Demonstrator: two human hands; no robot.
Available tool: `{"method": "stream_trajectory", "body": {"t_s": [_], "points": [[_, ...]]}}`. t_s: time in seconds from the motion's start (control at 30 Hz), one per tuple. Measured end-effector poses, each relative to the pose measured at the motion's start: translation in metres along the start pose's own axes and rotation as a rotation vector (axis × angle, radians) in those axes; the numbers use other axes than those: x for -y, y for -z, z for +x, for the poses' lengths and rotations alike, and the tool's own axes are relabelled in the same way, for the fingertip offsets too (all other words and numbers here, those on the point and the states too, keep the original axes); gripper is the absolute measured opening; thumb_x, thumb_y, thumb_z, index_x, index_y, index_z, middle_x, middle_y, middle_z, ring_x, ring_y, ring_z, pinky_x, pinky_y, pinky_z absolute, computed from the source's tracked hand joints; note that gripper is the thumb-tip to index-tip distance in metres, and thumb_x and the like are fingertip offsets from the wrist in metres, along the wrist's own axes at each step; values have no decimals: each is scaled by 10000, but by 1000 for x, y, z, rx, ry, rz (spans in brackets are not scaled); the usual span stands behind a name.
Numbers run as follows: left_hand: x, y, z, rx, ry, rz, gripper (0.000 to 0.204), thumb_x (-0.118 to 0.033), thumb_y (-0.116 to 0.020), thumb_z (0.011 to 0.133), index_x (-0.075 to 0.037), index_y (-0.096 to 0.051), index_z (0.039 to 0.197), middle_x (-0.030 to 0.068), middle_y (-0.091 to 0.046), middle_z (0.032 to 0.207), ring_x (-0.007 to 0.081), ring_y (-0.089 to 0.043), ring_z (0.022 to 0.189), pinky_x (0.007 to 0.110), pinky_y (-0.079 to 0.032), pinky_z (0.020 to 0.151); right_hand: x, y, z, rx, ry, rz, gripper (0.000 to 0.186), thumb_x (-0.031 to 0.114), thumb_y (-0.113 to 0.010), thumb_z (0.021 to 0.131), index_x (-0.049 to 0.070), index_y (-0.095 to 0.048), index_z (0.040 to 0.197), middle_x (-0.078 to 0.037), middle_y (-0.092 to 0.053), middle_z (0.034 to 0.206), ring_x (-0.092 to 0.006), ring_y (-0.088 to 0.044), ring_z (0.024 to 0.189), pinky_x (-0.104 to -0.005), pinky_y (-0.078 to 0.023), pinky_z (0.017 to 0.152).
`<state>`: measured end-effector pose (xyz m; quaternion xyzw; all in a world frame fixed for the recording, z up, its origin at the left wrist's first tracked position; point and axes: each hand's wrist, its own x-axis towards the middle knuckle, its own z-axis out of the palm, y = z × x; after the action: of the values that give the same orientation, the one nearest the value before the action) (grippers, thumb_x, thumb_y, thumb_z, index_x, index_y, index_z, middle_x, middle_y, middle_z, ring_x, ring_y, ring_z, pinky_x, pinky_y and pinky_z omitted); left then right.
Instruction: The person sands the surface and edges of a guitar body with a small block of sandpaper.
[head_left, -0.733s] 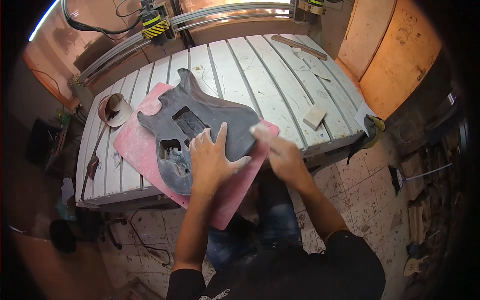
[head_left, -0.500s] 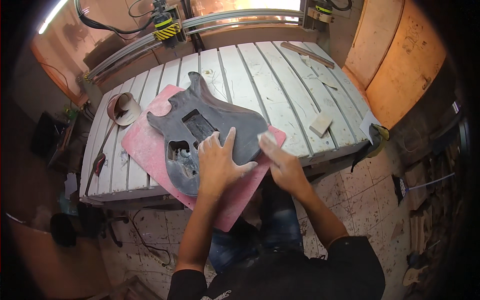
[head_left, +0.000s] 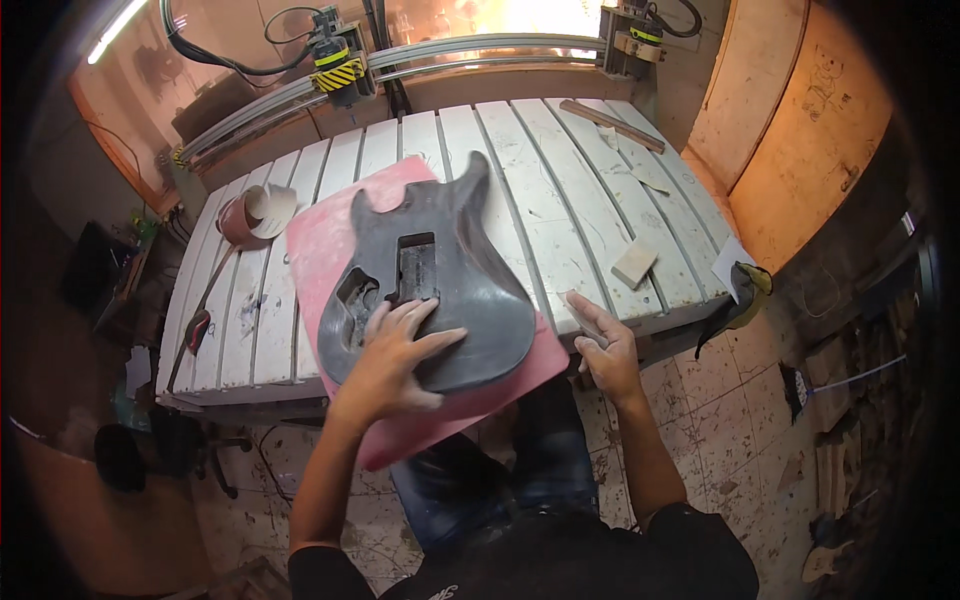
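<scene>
A dark grey electric guitar body (head_left: 470,300) lies on a pink sheet (head_left: 315,225), its two horns pointing away from me. Cavities are cut into its upper face, and pale dust sits in the one at the left. My left hand (head_left: 395,360) rests open on the lower part of the body, fingers spread and partly over the cavity edges. To the right of the body, clear of it, is my right hand (head_left: 608,355). Its fingers point forward with the thumb pressed toward them; a small greyish piece seems to sit between, too indistinct to name.
Everything lies on a white slatted table (head_left: 530,180). A pale block (head_left: 636,263) sits at the right, a wooden strip (head_left: 612,126) at the far right. At the left are a sanding-belt-like roll (head_left: 250,215) and a red-black handled tool (head_left: 197,330). A machine rail (head_left: 480,52) spans the back.
The guitar body has turned clockwise and, with the pink sheet, shifted. My left hand has moved left and nearer on it; my right hand has moved away from its edge, to the right.
</scene>
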<state>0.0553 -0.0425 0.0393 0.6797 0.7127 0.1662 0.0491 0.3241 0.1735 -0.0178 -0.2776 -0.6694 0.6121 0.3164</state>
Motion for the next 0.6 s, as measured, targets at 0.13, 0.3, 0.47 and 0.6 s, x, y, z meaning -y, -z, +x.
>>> {"method": "stream_trajectory", "body": {"t_s": [0.13,0.3,0.47,0.6], "points": [[40,27,-41,26,185,-69,1009,-253,-852,543,-225,-621,1525,148,-486,1650,391,-361,1583,617,-165,1322,-11,0,0,-7,27,-17,633,-39,-557,900,1,-600,1530,-112,-690,1465,-34,-615,760,-216,-534,579],[60,11,-65,-35,313,32,1193,-331,-891,541,-155,-458,1639,226,-415,1685,435,-314,1604,635,-141,1320,-7,-20,-2,56,-5,-1,646,-42,-547,906,-4,-574,1550,-110,-673,1499,-47,-634,815,-216,-537,592],[-36,-23,-20,-175,178,173,1269,-742,-887,590,-122,-477,1619,216,-437,1666,445,-363,1566,697,-202,1264,-19,-65,-18,181,-55,99,736,-81,-505,928,15,-425,1653,-131,-489,1684,-53,-634,835,-200,-535,648],[-57,-40,-9,-333,181,121,1060,-798,-820,657,-112,-662,1451,174,-558,1574,422,-463,1499,659,-282,1239,-22,-85,-36,143,-102,221,722,-78,-485,921,-38,-414,1638,-159,-437,1715,-40,-595,780,-217,-510,612]]}}
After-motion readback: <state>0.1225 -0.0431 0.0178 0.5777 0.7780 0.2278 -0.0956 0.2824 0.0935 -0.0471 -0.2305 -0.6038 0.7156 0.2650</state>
